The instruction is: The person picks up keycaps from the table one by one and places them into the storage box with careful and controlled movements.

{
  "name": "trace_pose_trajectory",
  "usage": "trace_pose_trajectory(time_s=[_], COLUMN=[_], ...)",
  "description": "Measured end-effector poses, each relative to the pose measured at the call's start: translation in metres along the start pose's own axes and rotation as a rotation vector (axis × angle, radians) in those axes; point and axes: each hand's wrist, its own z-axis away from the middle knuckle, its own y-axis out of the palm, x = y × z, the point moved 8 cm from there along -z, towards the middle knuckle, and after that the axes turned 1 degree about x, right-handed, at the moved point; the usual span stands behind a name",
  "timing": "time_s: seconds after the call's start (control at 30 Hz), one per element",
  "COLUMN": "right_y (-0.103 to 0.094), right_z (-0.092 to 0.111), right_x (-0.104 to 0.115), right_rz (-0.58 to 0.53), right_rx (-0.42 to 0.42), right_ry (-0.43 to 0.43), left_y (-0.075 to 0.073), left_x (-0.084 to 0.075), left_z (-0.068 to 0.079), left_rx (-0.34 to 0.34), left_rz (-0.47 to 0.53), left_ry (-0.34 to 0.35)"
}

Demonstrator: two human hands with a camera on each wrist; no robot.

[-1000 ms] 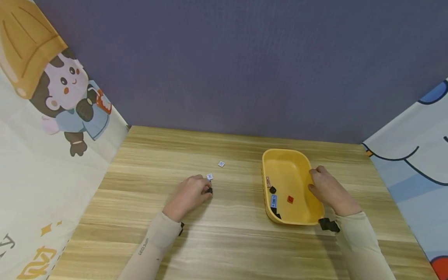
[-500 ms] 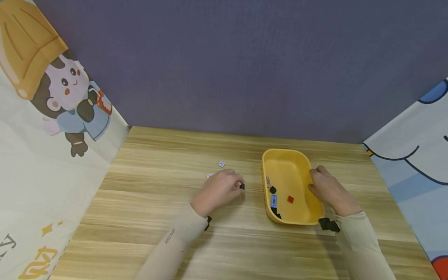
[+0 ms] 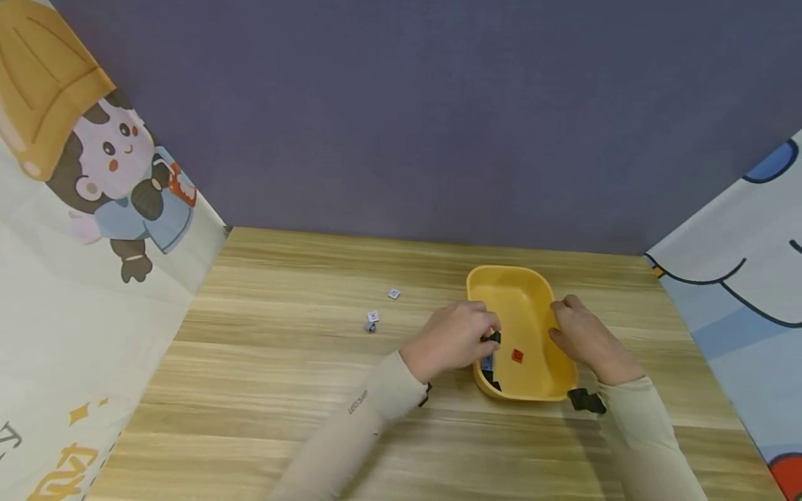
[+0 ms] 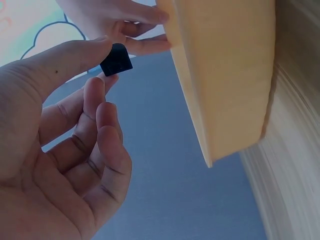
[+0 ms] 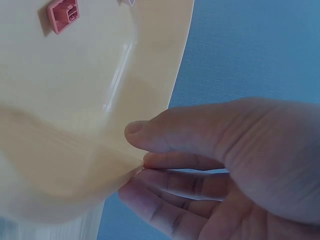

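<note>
My left hand [image 3: 450, 337] is over the left rim of a yellow plastic basket [image 3: 526, 313], pinching a black keycap [image 4: 116, 61] between thumb and index finger. At the basket's right side, my right hand [image 3: 585, 341] holds the rim, thumb inside and fingers outside, as the right wrist view shows. A red keycap [image 5: 64, 15] lies upturned on the basket floor, its hollow underside visible. Along the near left wall are a blue keycap [image 3: 487, 362] and black keycaps [image 3: 491, 380]. My left hand hides part of that wall.
On the wooden table [image 3: 282, 376], left of the basket, lie a white keycap [image 3: 393, 293], another white keycap [image 3: 372, 316] and a small grey piece [image 3: 372, 327] touching or close to it. A dark blue panel [image 3: 401, 139] stands behind the table.
My left hand has carried the black keycap rightward from beside the white keycaps to above the basket's left rim, uncovering the grey piece. The right hand keeps its hold on the basket.
</note>
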Motion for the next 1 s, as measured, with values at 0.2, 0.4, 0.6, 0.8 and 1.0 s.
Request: trace_pose_trajectory(time_s=[0.2,0.4,0.6,0.8,1.0], right_y=[-0.001,0.000,0.002,0.001,0.000], right_z=[-0.001,-0.001,-0.001,-0.001,-0.001], right_x=[0.001,0.001,0.001,0.001,0.001], right_rz=[-0.003,0.002,0.000,-0.002,0.005], right_rx=[0.001,0.004,0.012,-0.002,-0.010], right_ry=[-0.005,0.002,0.015,0.001,-0.013], left_y=[-0.002,0.002,0.000,-0.009,-0.017], left_x=[-0.002,-0.002,0.008,0.032,0.065], left_z=[-0.002,-0.002,0.007,0.023,0.037], left_rx=[-0.004,0.021,0.010,-0.025,-0.071], left_rz=[-0.007,-0.042,-0.027,-0.031,-0.051], left_ry=[0.003,0.000,-0.040,-0.102,-0.168])
